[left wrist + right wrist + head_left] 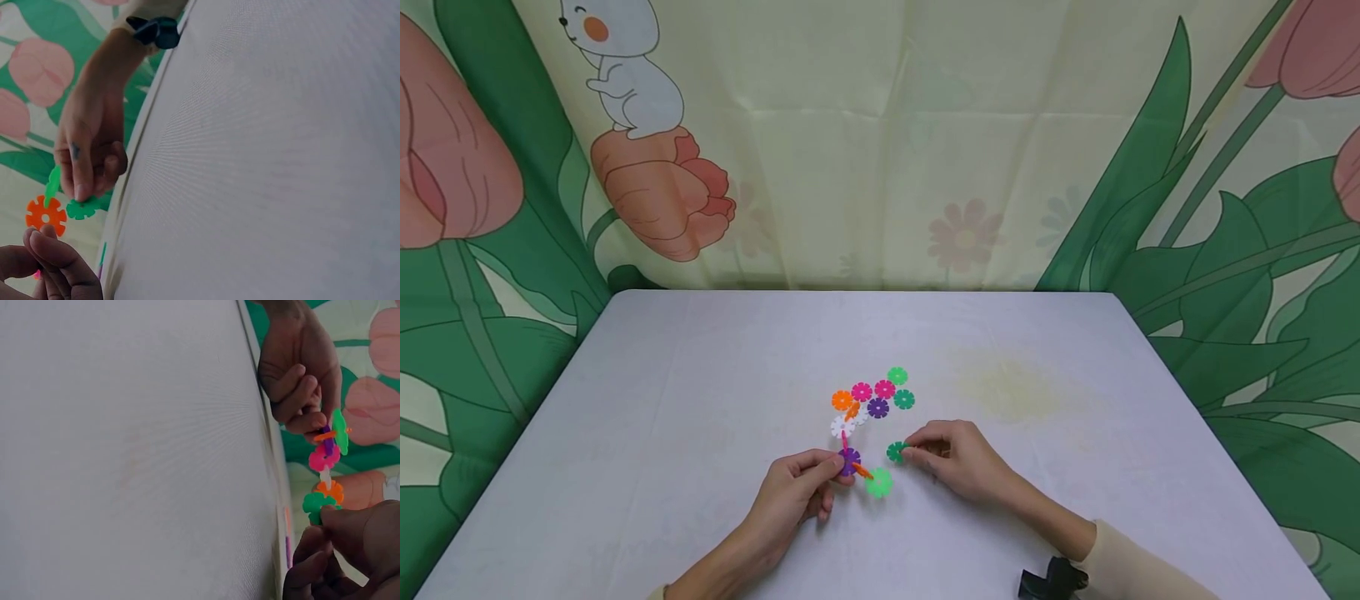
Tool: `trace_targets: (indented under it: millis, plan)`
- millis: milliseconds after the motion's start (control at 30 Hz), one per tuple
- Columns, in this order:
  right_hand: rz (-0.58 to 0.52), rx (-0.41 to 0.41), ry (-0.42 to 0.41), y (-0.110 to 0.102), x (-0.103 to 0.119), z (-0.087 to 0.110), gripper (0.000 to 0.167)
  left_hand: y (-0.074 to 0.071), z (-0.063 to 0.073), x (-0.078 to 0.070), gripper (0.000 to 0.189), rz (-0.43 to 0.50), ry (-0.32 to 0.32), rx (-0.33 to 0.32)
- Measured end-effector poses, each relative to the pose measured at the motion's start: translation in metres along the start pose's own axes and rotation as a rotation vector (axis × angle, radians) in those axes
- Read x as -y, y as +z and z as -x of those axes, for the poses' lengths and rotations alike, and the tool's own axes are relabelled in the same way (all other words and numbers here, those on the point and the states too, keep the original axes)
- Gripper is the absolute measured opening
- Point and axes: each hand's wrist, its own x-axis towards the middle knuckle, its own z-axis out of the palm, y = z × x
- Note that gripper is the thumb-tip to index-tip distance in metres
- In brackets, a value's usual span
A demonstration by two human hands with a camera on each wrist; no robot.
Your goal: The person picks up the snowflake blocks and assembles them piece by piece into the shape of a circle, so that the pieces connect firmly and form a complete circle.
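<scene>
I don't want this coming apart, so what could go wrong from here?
The left hand pinches the chain at its purple disc, so the light green disc beyond that grip might twist or pop loose if pushed.

The right hand pinches the dark green disc near its edge, so it could slip.

Other discs lie near the chain's far end; swinging it may scatter them.

The chain of discs (852,457) sits in the fingers of the left hand (792,493), a single disc (895,452) in those of the right hand (961,460); beyond both, loose discs (884,389) lie on the table (700,400).
</scene>
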Motion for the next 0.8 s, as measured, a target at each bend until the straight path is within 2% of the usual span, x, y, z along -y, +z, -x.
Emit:
trace_targets:
  millis: [200, 467, 800]
  plan:
    - [-0.070, 0.031, -0.053, 0.000, 0.000, 0.012, 0.013, 0.000, 0.001, -0.001, 0.031, 0.000, -0.010, 0.002]
    - [-0.080, 0.033, -0.097, -0.001, 0.001, 0.020, 0.012, 0.001, 0.002, -0.003, 0.030, 0.001, -0.004, 0.001]
    - [-0.067, 0.010, -0.203, 0.001, 0.004, 0.025, 0.011, 0.002, 0.002, -0.004, 0.031, 0.000, -0.009, -0.013]
